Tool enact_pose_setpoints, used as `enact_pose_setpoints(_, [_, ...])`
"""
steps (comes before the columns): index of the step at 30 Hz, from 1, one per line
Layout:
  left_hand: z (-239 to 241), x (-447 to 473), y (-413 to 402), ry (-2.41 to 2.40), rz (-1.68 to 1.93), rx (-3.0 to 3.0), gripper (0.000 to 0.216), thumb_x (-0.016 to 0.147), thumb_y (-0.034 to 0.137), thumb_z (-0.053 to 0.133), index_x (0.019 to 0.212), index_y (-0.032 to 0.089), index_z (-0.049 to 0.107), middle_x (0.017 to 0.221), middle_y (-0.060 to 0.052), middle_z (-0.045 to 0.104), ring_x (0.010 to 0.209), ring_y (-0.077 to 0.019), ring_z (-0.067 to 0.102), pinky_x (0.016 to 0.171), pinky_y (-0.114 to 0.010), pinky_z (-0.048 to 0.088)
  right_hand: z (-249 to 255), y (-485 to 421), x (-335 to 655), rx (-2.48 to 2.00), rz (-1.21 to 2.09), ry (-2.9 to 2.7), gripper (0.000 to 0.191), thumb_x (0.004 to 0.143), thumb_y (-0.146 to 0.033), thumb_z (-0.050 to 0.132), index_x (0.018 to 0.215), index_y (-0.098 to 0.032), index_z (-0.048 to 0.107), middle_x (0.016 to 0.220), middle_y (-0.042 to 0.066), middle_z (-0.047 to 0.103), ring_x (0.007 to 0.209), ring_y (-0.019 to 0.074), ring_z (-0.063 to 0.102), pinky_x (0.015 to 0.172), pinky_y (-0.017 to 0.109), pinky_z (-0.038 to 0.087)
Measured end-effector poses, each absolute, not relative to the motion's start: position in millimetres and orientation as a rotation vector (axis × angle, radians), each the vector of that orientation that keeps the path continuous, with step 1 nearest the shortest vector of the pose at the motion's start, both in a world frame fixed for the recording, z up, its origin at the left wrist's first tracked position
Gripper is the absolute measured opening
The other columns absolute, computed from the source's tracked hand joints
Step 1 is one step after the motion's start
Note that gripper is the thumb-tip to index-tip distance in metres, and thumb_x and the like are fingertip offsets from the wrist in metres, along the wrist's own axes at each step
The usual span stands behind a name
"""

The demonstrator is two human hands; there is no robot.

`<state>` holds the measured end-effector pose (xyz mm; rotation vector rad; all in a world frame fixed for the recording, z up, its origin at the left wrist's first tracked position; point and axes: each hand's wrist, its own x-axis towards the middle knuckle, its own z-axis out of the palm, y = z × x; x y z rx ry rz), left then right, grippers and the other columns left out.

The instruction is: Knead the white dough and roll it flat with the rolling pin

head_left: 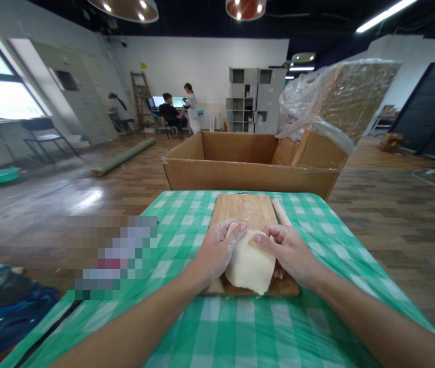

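Note:
A pale lump of dough [248, 265] rests on a wooden cutting board [243, 210] on a table with a green and white checked cloth [187, 220]. My left hand [217, 250] cups the dough's left side, fingers curled over its top edge. My right hand [288, 250] presses against its right side, fingers bent onto the top. Both hands grip the dough between them. A wooden rolling pin [281, 212] lies along the board's right edge.
An open cardboard box [248, 168] stands beyond the table's far edge, with a plastic-wrapped package [336, 102] at its right. A blurred patch covers something at the table's left. A dark blue bag [6, 306] lies lower left. Two people are at desks far back.

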<state>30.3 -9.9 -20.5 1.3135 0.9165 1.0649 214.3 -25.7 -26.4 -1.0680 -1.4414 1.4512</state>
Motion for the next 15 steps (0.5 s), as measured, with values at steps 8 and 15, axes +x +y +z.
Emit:
enact_pose_setpoints(8, [-12.0, 27.0, -12.8, 0.948, 0.869, 1.433, 0.035, 0.085, 0.049, 0.070, 0.082, 0.014, 0.068, 0.078, -0.005, 0.069, 0.068, -0.0162, 0.060, 0.059, -0.024, 0.043, -26.9, -24.9, 208.3, -0.947, 1.443, -1.315, 0.044, 0.087, -0.063, 0.065, 0.096, -0.022, 0.052, 0.065, -0.006, 0.060, 0.043, 0.0083, 0.049, 0.035, 0.017, 0.036])
enact_pose_setpoints(15, [-13.8, 27.4, -8.3, 1.099, 1.154, 1.438, 0.033, 0.085, 0.049, 0.068, 0.084, 0.016, 0.068, 0.076, -0.002, 0.067, 0.068, -0.0151, 0.055, 0.060, -0.024, 0.041, -28.8, -24.5, 211.1, -1.052, 1.247, -1.611, 0.050, 0.092, -0.066, 0.054, 0.080, -0.019, 0.062, 0.075, 0.004, 0.065, 0.067, 0.0177, 0.060, 0.054, 0.026, 0.045])
